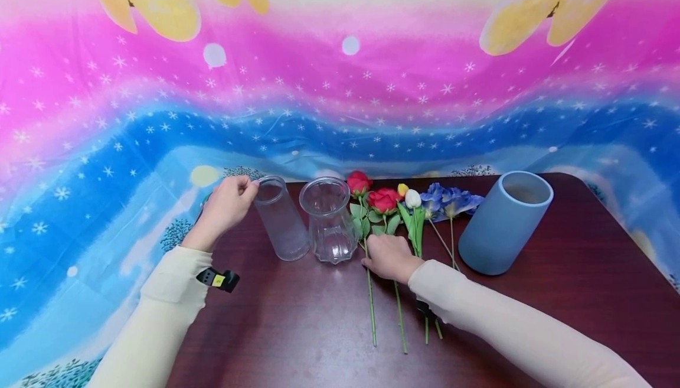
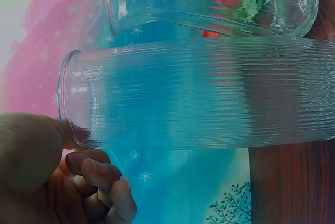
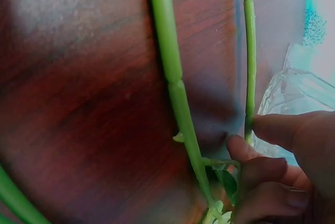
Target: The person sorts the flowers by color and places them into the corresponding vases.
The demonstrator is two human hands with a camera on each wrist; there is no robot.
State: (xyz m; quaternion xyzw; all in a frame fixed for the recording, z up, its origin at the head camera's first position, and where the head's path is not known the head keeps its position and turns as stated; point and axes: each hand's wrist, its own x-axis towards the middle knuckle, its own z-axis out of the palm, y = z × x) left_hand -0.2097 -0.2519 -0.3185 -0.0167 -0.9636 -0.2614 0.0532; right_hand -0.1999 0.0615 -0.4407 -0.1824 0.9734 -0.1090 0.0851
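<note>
At the rim of a tall ribbed glass vase [image 1: 284,231], my left hand [image 1: 225,208] pinches the edge between thumb and fingers. In the left wrist view the ribbed glass vase [image 2: 183,96] appears sideways, with the thumb at its lip. My right hand [image 1: 390,256] is low over the table and pinches the stem of the leftmost red rose [image 1: 359,182]. That rose stem [image 3: 250,62] runs between thumb and forefinger in the right wrist view. A second red rose [image 1: 383,200] lies alongside, its stem passing under the right hand. A fluted clear glass vase [image 1: 332,234] stands between the hands.
White and yellow tulips [image 1: 412,199] and blue flowers [image 1: 451,201] lie right of the roses. A blue-grey vase [image 1: 499,228] stands at the right. The dark wooden table [image 1: 276,335] backs onto a patterned cloth [image 1: 329,93].
</note>
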